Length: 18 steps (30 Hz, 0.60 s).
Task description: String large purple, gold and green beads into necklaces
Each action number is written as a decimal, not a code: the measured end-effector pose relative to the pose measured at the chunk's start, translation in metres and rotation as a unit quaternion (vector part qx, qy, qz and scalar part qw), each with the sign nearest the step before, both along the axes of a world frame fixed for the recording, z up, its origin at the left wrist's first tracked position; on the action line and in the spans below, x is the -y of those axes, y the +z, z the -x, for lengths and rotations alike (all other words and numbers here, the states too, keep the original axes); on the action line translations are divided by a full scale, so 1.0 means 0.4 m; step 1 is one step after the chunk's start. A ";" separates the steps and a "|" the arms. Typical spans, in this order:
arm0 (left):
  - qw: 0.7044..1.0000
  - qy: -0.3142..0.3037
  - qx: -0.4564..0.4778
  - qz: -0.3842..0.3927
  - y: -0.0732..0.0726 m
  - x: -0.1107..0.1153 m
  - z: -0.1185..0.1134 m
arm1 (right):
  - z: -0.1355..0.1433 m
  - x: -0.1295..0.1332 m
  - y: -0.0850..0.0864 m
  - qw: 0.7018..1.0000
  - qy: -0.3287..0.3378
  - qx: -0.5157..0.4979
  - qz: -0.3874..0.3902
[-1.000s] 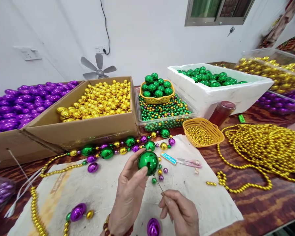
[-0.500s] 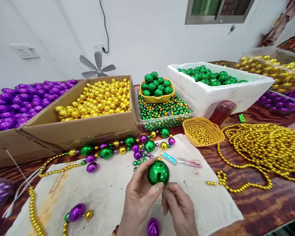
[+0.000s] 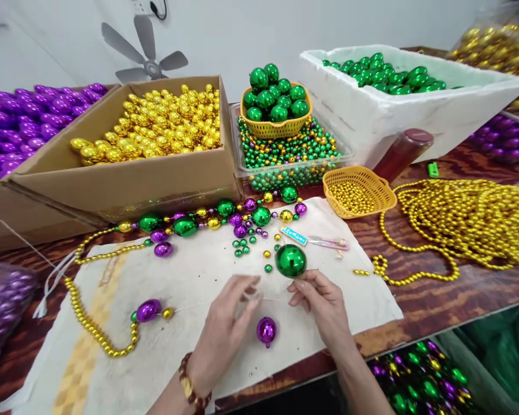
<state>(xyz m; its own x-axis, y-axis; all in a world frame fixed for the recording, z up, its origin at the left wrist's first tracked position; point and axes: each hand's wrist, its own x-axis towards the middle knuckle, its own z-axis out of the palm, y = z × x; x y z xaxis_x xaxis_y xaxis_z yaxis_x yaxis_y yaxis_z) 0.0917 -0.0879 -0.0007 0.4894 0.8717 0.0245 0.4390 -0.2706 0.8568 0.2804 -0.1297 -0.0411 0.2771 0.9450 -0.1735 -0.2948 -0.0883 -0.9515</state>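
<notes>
Large green bead (image 3: 291,261), right of center, at the right hand's (image 3: 315,294) pinched fingertips; pinched item unclear. Left hand (image 3: 233,305), lower center: fingers loosely curled, parted. Purple bead (image 3: 266,330) between hands.

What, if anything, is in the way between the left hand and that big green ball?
A small green bead lies on the cloth between the left hand and the big green ball; nothing else visible blocks it.

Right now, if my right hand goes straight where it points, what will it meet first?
Probably the large green ball, just ahead of your right hand; the depth gap is unclear.
</notes>
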 end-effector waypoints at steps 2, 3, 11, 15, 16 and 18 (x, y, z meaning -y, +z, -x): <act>0.993 -0.086 -0.067 -0.049 -0.015 0.045 0.023 | -0.013 0.016 -0.010 1.000 -0.006 -0.004 0.015; 0.986 -0.122 -0.093 -0.060 -0.021 0.066 0.027 | -0.018 0.024 -0.016 1.000 -0.005 -0.002 0.020; 0.994 -0.030 -0.076 -0.068 -0.003 0.016 0.062 | 0.011 0.062 -0.024 0.999 0.037 0.005 0.035; 0.979 0.109 -0.091 -0.143 0.018 -0.143 0.138 | 0.094 0.082 0.013 0.994 0.066 -0.069 0.055; 0.973 0.117 -0.109 -0.166 0.013 -0.181 0.153 | 0.120 0.086 0.022 0.990 0.073 -0.098 0.068; 0.962 0.111 -0.152 -0.195 -0.008 -0.241 0.175 | 0.167 0.090 0.035 0.981 0.085 -0.149 0.095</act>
